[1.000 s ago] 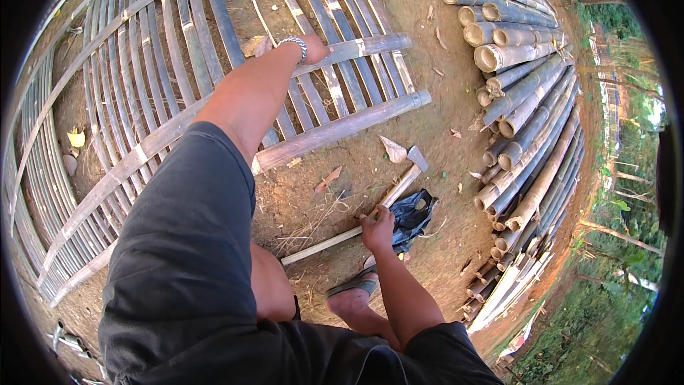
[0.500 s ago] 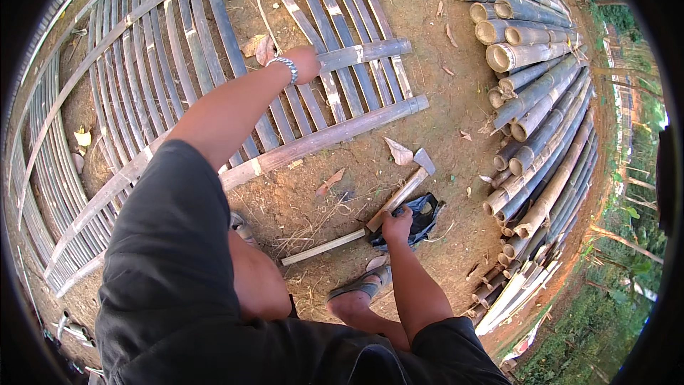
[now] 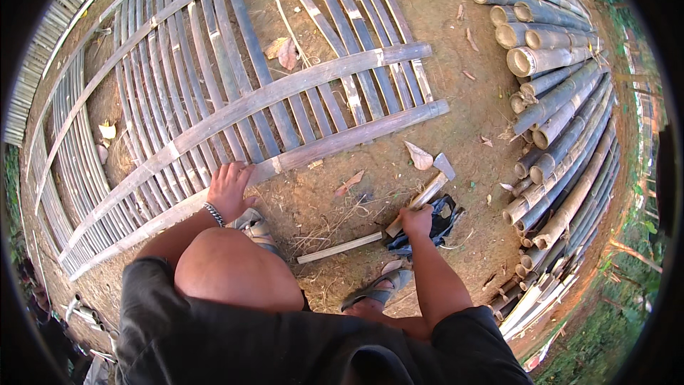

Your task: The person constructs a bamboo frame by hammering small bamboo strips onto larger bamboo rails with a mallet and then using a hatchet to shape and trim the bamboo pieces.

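My left hand [image 3: 229,189] rests with fingers spread on the near rail [image 3: 299,159] of a bamboo slat frame, palm down beside my bent knee. On the right, my right hand [image 3: 416,221] closes round the wooden handle of a hammer [image 3: 429,190] lying on the ground, its grey metal head pointing away from me. A crumpled black plastic bag [image 3: 446,215] lies beside and partly under that hand. A pale split stick [image 3: 340,248] lies just left of the handle's near end. A second, curved bamboo strip [image 3: 320,73] crosses the slats farther out.
Stacked bamboo poles [image 3: 552,121] fill the right side, cut ends toward me. Dry leaves [image 3: 419,156] lie scattered on the bare dirt. My sandalled foot [image 3: 379,289] stands near the bag. More bamboo slats [image 3: 43,50] stretch along the far left.
My left hand has let go of the curved strip's right end and come back to the near rail. My right hand has shifted from the bag onto the hammer handle.
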A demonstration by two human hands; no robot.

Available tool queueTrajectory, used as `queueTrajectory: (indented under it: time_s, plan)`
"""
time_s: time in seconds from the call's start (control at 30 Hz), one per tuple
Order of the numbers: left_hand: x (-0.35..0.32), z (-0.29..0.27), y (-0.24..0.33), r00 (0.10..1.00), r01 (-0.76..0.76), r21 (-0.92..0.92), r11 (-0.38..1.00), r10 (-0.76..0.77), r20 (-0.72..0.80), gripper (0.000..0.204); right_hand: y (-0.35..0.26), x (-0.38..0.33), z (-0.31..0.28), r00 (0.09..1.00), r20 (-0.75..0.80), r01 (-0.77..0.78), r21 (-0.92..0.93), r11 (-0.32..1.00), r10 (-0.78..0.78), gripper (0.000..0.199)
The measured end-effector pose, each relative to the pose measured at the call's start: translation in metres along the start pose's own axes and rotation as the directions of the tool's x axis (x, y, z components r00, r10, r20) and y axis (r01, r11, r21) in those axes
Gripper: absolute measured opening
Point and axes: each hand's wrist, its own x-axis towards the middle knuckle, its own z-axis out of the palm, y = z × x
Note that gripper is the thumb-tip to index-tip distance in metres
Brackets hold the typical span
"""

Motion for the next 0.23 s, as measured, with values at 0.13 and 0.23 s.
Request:
queueTrajectory:
  time_s: [0.13,0.23]
  plan:
    - [0.000,0.007,-0.006,0.989,0.127,-0.046,0.991,-0.124,0.075,0.075,-0.009,0.009,0.003,0.995,0.014,-0.093,-0.052,0.994,0.094,0.077]
    - [0.016,-0.007,-0.007,0.966,0.142,-0.045,0.989,-0.128,0.223,0.072,0.013,0.037,0.023,0.991,0.031,-0.130,-0.017,0.991,0.131,0.087]
